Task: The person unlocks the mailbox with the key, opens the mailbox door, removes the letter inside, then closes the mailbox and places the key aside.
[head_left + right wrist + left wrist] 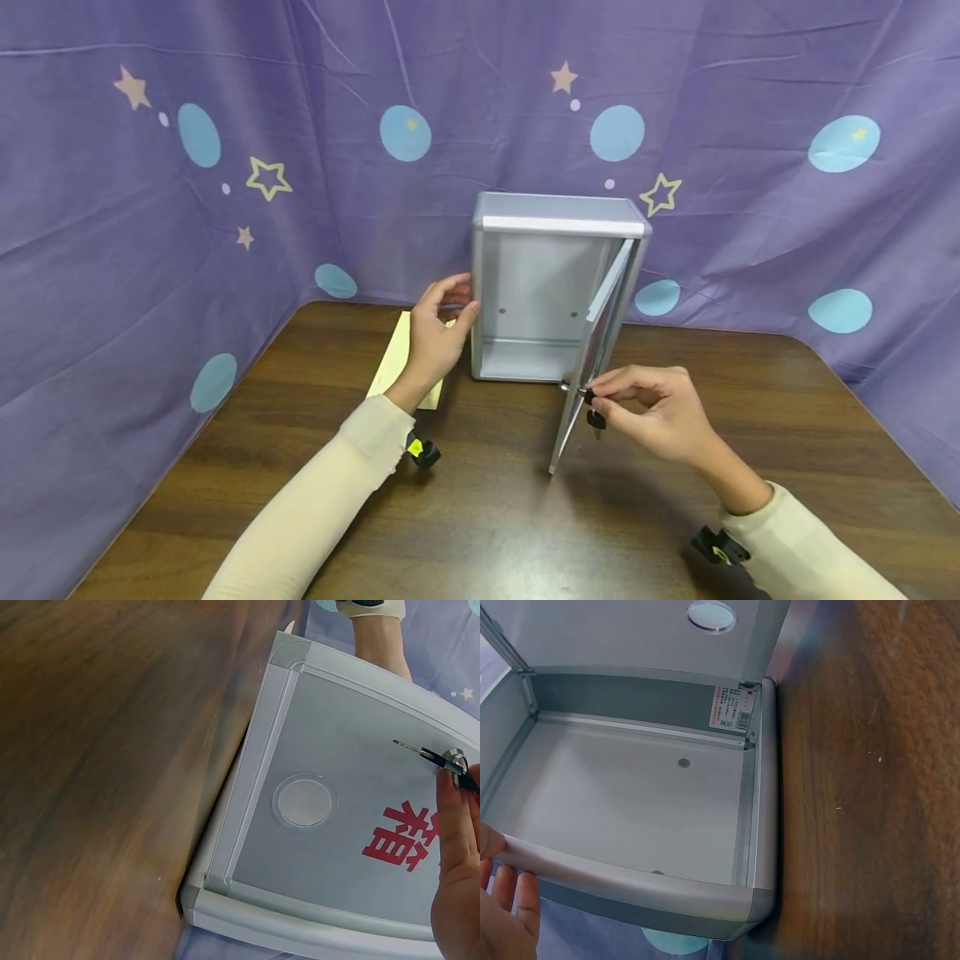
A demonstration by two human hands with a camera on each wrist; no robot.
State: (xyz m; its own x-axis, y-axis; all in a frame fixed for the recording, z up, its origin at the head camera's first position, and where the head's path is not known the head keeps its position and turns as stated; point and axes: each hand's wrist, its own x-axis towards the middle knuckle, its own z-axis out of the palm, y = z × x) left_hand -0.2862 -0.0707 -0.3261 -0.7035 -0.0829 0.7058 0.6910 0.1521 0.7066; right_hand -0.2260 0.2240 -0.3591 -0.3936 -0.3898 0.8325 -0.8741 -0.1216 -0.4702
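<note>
Likely key work on the open door (330, 727): the right hand (660, 412) pinches a key (590, 397), its seating unclear; the left hand (438, 333) grips the box (562, 224); turning next calls for steadiness.

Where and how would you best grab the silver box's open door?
Probably by the key at its lock, pinched from the right, as the right hand does. The key juts from the outer face of the door, which is turned rightward; the panel itself is flat.
</note>
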